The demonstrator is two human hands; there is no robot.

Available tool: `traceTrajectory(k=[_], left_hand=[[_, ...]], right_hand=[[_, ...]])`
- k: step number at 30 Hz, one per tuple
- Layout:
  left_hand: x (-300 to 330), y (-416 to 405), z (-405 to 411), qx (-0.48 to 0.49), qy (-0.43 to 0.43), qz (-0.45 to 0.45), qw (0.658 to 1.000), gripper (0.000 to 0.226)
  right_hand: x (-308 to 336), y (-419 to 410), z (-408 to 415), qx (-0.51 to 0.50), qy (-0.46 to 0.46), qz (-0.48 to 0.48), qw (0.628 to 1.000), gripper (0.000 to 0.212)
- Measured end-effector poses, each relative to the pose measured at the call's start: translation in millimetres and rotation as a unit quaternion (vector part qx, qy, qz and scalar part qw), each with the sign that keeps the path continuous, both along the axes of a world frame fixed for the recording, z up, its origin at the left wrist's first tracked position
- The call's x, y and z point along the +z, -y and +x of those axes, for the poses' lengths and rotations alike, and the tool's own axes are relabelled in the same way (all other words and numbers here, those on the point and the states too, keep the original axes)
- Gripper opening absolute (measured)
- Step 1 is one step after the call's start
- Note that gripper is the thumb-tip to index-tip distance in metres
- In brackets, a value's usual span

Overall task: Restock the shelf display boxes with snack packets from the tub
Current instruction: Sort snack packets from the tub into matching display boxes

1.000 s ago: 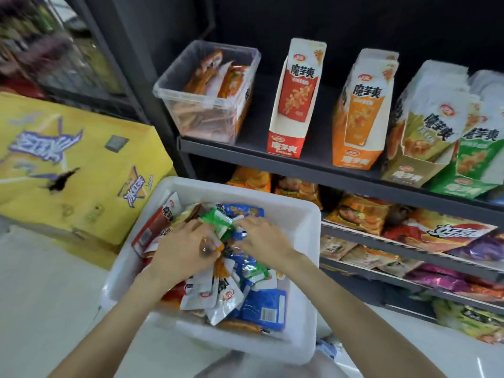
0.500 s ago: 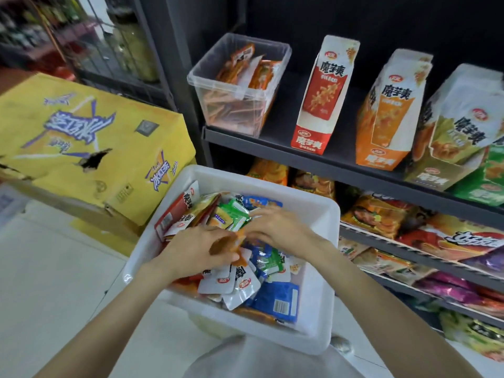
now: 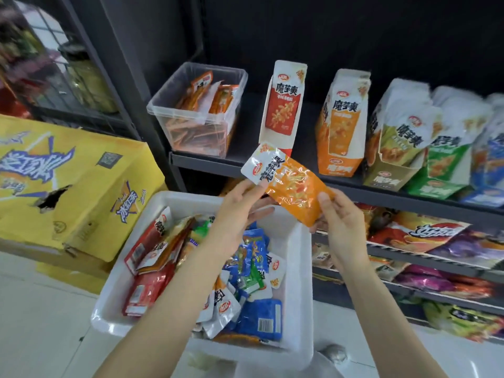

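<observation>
**Orange packet held up above the tub**

Nearest us sits the white tub (image 3: 302, 282), heaped with red, blue, green and white snack packets (image 3: 245, 282). Above the tub's far rim we hold one orange packet (image 3: 291, 186) between both hands. Our left hand (image 3: 240, 205) pinches its white end between thumb and curled fingers; our right hand (image 3: 341, 216) grips its orange end, thumb on the front, fingers wrapped behind. The packet hangs tilted, clear of the tub. Left of the tub lies a yellow carton (image 3: 71, 184). Beyond the tub, on the dark shelf (image 3: 207, 166), stand a clear bin (image 3: 196, 113) of orange packets, then a red display box (image 3: 283, 110), an orange display box (image 3: 342, 124), and green and blue ones further right.
</observation>
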State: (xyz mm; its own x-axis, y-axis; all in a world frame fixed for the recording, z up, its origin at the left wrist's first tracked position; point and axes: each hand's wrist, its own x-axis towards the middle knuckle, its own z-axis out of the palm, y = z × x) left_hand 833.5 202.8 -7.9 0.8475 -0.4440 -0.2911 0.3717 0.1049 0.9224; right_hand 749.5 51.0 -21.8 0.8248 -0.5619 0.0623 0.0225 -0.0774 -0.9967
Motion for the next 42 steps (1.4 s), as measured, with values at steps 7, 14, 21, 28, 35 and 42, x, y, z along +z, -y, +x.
traceTrajectory(k=[7,14,21,28,35,42], left_hand=[[33,52,25,-0.09,0.357,0.104,0.924,0.023],[76,121,66,-0.081,0.483,0.088,0.867,0.028],[39,148,85,-0.08,0.475,0.271,0.833,0.062],[5,153,89,-0.128,0.456,0.338,0.813,0.051],[-2,152,89,-0.112,0.462,0.32,0.82,0.051],[-1,77,39,0.035,0.518,0.157,0.84,0.026]], right_hand=[[40,43,-6,-0.071,0.038,-0.199,0.977,0.054],[119,113,32,-0.078,0.027,-0.374,0.924,0.036],[113,145,90,-0.132,-0.007,-0.469,0.873,0.043],[78,145,139,-0.094,-0.209,-0.583,0.779,0.053],[73,130,110,-0.125,-0.139,-0.606,0.774,0.053],[26,61,21,0.03,-0.024,-0.451,0.892,0.029]])
